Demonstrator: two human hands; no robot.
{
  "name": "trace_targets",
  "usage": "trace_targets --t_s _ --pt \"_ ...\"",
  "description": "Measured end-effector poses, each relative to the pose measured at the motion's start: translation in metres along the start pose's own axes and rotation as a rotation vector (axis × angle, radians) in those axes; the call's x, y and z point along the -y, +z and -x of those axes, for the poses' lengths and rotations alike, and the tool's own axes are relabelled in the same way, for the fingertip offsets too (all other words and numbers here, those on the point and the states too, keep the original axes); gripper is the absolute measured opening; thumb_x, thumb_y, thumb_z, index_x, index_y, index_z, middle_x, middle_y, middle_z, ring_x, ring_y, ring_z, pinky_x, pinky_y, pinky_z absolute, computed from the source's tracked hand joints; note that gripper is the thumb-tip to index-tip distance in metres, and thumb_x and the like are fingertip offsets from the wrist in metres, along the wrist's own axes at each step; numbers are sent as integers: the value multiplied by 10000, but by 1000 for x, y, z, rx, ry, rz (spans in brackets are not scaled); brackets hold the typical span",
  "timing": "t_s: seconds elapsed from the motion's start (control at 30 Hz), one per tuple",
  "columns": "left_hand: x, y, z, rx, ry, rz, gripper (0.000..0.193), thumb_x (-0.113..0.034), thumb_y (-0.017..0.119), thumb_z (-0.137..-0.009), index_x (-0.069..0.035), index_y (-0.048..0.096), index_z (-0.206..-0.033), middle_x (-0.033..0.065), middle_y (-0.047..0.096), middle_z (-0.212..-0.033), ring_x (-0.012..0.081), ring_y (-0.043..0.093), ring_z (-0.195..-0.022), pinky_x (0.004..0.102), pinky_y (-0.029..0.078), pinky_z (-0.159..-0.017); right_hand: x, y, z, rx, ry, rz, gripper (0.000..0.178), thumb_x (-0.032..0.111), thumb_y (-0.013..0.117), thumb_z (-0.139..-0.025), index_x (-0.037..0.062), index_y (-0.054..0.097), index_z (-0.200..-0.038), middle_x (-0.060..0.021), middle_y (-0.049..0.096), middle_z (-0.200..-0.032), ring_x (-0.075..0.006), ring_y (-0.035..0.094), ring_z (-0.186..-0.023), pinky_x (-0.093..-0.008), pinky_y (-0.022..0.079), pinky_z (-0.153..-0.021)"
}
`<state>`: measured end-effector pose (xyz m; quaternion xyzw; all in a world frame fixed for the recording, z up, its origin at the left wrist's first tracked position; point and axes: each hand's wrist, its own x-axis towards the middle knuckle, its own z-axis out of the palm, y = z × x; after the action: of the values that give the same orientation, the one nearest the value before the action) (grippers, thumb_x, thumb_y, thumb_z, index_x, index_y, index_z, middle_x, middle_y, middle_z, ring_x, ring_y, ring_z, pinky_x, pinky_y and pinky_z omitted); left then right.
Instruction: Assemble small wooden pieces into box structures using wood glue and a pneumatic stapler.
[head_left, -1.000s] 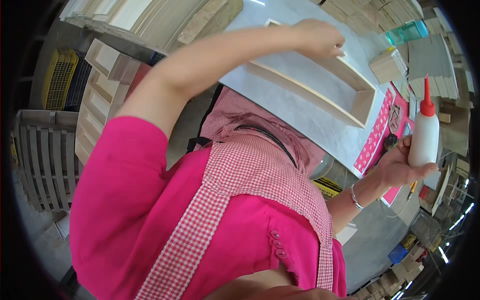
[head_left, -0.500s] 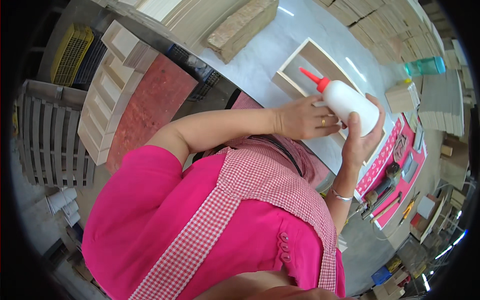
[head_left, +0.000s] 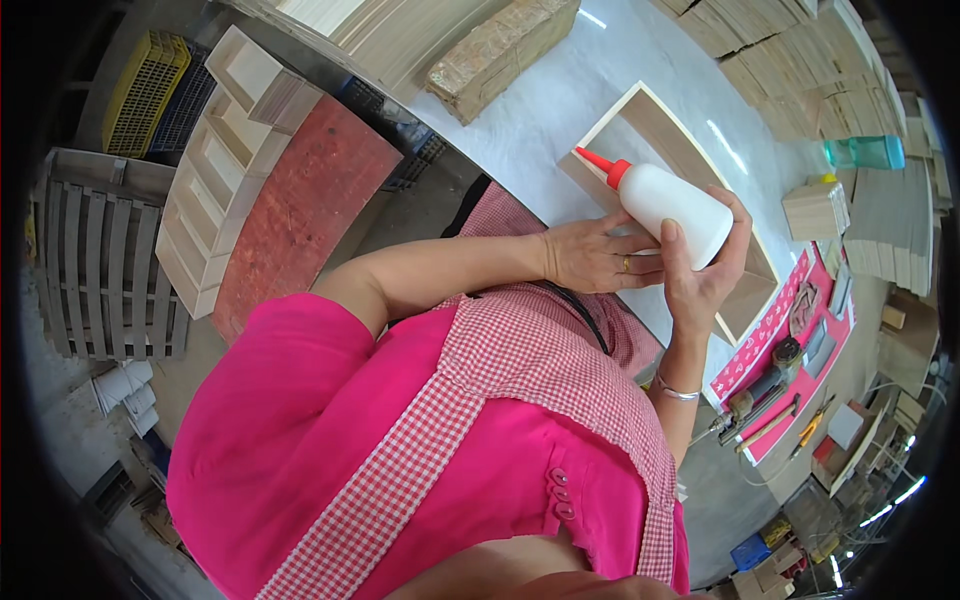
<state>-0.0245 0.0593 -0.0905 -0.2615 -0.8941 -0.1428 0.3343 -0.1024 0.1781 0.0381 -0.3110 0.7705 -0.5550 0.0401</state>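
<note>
A white squeeze bottle (head_left: 676, 214) with a red pointed nozzle is in my right hand (head_left: 708, 262), whose thumb and fingers wrap its base. The bottle lies tilted almost on its side, its nozzle pointing left to the left corner of a shallow wooden box (head_left: 690, 150). That open-topped, rectangular box rests on the pale worktable (head_left: 520, 150). My left hand (head_left: 603, 257), with a ring on one finger, reaches across the box's near side below the bottle. Its fingers are stretched toward my right hand, and it hides part of the box's near wall.
Behind the box lies a tape-wrapped block (head_left: 500, 60). Stacked wooden boards (head_left: 800, 70) and a teal cup (head_left: 865, 152) stand at the right. A pink mat (head_left: 830, 345) bears a power drill (head_left: 770, 375) and hand tools. At left, compartmented wooden trays (head_left: 215, 165) sit on a red board (head_left: 305, 205).
Both hands and the bottle have moved left over the box, so the nozzle tip is now by its left corner. The whole view has shifted slightly.
</note>
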Motion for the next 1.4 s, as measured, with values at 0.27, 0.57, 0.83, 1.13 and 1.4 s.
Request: trace_targets --t_s 0.27,0.57,0.83,1.13,1.4 --pt "-1 -1 -1 -29 6 -73 358 -302 529 -903 -199 633 -1230 -19 518 -1453 204 366 -1432 564 170 -1189 -11 1 -12 -86 -55 43 533 146 815 -806 5 527 -1232 -106 579 -1114 -194 608 -976 -313 512 -834" --pt "0 -3 -5 -65 11 -127 337 -296 552 -912 -190 643 -1219 -34 490 -1488 175 357 -1448 534 74 -1217 -16 5 -40 -207 -5 62 496 168 812 -825 11 533 -1203 -108 577 -1080 -195 601 -938 -312 509 -800" --pt "1 -4 -6 -85 11 -125 313 -295 593 -909 -205 639 -1205 -40 509 -1476 174 379 -1440 521 49 -1230 -28 6 -60 -276 -89 145 485 193 811 -833 18 542 -1195 -114 592 -1057 -196 600 -915 -324 509 -782" --pt "0 -4 -6 -78 1 -139 281 -308 593 -905 -210 671 -1156 -48 497 -1475 172 380 -1435 527 71 -1233 -26 -12 -53 -302 -49 179 424 193 788 -872 6 566 -1181 -85 602 -1060 -160 585 -935 -286 495 -819" --pt "-1 -1 -7 -124 -8 -149 281 -277 569 -892 -183 715 -1112 -26 476 -1491 178 364 -1437 508 124 -1217 -30 -45 -32 -377 -27 238 447 167 808 -835 23 561 -1179 -105 613 -1028 -188 608 -897 -313 507 -793"
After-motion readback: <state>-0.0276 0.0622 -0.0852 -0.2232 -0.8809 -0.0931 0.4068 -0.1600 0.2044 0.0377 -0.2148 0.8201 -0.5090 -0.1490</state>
